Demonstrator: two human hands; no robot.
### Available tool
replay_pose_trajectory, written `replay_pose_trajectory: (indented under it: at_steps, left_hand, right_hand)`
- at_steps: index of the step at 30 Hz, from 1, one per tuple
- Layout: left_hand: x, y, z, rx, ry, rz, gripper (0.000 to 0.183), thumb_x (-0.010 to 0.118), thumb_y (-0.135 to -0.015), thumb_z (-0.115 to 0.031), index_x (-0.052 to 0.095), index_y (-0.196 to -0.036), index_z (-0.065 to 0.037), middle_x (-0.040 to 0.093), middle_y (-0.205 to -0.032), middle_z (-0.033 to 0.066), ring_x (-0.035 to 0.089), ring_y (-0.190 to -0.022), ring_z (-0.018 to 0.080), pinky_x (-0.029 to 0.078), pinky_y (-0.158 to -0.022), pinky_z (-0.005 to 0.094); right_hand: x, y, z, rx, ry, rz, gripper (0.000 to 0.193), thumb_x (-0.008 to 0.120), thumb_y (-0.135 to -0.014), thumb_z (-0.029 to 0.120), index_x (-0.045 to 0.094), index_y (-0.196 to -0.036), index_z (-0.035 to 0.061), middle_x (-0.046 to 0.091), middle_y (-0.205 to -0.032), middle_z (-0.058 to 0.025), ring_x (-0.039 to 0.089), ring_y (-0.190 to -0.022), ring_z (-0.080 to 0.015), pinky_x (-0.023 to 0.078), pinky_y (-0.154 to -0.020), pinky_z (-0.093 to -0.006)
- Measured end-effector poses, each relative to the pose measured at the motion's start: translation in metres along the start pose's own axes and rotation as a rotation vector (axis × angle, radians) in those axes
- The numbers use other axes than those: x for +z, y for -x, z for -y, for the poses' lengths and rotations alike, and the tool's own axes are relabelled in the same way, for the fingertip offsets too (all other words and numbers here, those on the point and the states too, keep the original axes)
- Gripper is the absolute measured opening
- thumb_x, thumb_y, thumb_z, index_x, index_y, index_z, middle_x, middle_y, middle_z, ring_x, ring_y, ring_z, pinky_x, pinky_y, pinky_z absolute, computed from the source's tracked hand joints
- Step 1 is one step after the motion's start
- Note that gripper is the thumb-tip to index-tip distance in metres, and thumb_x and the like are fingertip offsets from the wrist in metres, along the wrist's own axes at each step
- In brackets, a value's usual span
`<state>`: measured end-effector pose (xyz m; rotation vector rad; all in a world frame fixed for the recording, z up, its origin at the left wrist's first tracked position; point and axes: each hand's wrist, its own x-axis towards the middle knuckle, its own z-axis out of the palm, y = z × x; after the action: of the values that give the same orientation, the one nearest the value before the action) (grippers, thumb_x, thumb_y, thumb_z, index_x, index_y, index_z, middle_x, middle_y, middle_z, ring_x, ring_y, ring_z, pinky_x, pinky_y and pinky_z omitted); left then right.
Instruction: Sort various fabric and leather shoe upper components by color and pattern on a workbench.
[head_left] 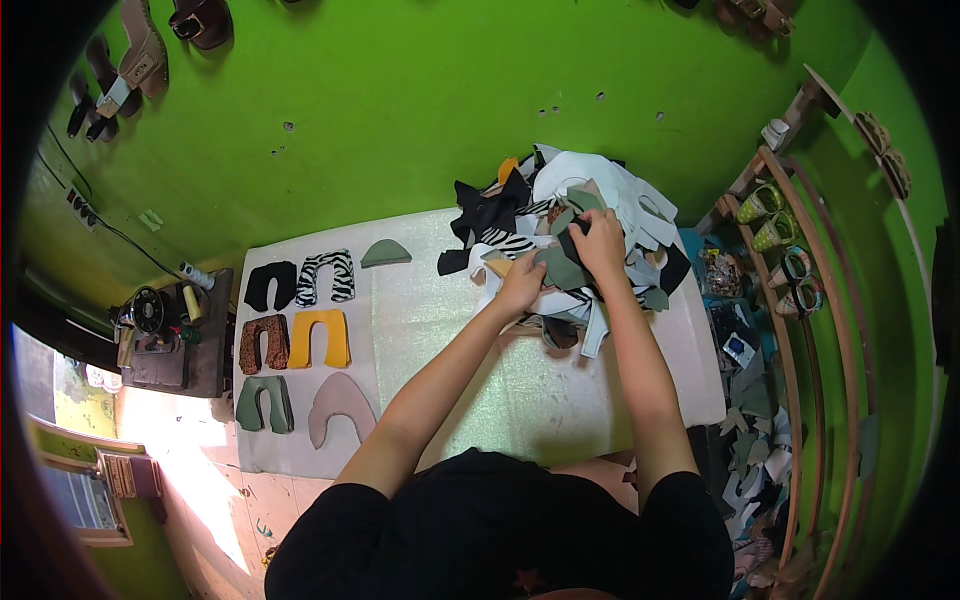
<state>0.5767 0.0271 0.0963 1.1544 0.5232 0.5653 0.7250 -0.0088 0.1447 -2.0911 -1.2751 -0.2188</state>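
Pile of cut pieces (545,220) is heaped on the far right part of the pale table (480,400), up near the green wall (400,120), and it's a proper jumble: white, black, zebra stripe, grey-green, plus a bit of yellow poking out at the back.

Both hands are in it. The left hand (521,284) is on the near left side, fingers fairly close together at the edge of a grey-green piece (564,270); can't tell if they're actually pinching it. The right hand (600,246) comes in from the other side, fingers bent down into the scraps by something dark, tips partly buried, so no idea whether they've got hold of anything.

Over on the left of the table it's way tidier. There's a black U-shape (270,284) next to a zebra one (326,277), then a brown spotted one (264,343) beside a yellow one (320,338), and nearest the body a grey-green arch (265,404) with a pinkish-beige arch (340,408) to its right. A grey-green half-moon (386,254) lies by itself near the back edge. More loose scraps (750,450) are heaped to the right of the table, below a wooden rack (815,350) with sandals on it.
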Motion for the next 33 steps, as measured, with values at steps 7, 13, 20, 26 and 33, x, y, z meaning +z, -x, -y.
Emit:
replay_pose_trajectory:
  at_steps: [7, 13, 20, 26, 33]
  left_hand:
    - [-0.012, 0.001, 0.001, -0.058, -0.061, -0.022, 0.027, 0.033, -0.092, -0.010, 0.039, -0.116, 0.001, 0.052, -0.107, 0.0094, 0.056, -0.089, 0.0161, 0.051, -0.075, 0.0294]
    - [-0.013, -0.002, 0.004, -0.083, -0.068, -0.020, 0.028, 0.032, -0.092, -0.008, 0.038, -0.118, 0.001, 0.052, -0.108, 0.0098, 0.057, -0.089, 0.0165, 0.052, -0.075, 0.0293]
    - [-0.017, 0.007, 0.014, 0.177, -0.348, -0.037, 0.034, 0.035, -0.086, -0.001, 0.040, -0.119, -0.002, 0.055, -0.103, 0.0127, 0.058, -0.085, 0.0201, 0.047, -0.073, 0.0280]
    - [0.015, 0.027, -0.001, 0.343, -0.615, -0.039, 0.041, 0.040, -0.081, 0.002, 0.042, -0.120, -0.011, 0.056, -0.097, 0.0158, 0.056, -0.083, 0.0223, 0.043, -0.076, 0.0291]
    - [0.003, 0.007, 0.001, 0.379, -0.728, -0.147, 0.035, 0.056, -0.078, -0.017, 0.052, -0.108, -0.001, 0.057, -0.093, 0.0168, 0.056, -0.083, 0.0246, 0.043, -0.074, 0.0307]
  right_hand:
    - [-0.008, -0.040, -0.033, 0.115, -0.237, -0.037, 0.024, 0.061, -0.073, 0.024, 0.062, -0.075, 0.0001, 0.056, -0.072, -0.0163, 0.056, -0.068, -0.0307, 0.043, -0.063, -0.0369]
    - [-0.028, -0.077, -0.050, 0.201, -0.385, -0.191, 0.023, 0.060, -0.075, 0.022, 0.058, -0.072, -0.0008, 0.052, -0.058, -0.0099, 0.054, -0.057, -0.0216, 0.042, -0.056, -0.0325]
    - [-0.058, -0.104, -0.045, 0.220, -0.726, -0.222, 0.017, 0.050, -0.085, 0.016, 0.054, -0.080, 0.0002, 0.053, -0.061, -0.0024, 0.052, -0.049, -0.0084, 0.038, -0.045, -0.0202]
    - [-0.065, -0.109, -0.044, 0.164, -0.611, -0.480, 0.016, 0.048, -0.084, 0.011, 0.047, -0.093, -0.0020, 0.054, -0.067, -0.0065, 0.054, -0.057, -0.0117, 0.039, -0.048, -0.0238]
    - [-0.054, -0.090, -0.055, 0.187, -0.606, -0.058, 0.022, 0.045, -0.082, 0.007, 0.049, -0.101, -0.0046, 0.053, -0.068, -0.0083, 0.051, -0.064, -0.0137, 0.041, -0.059, -0.0262]
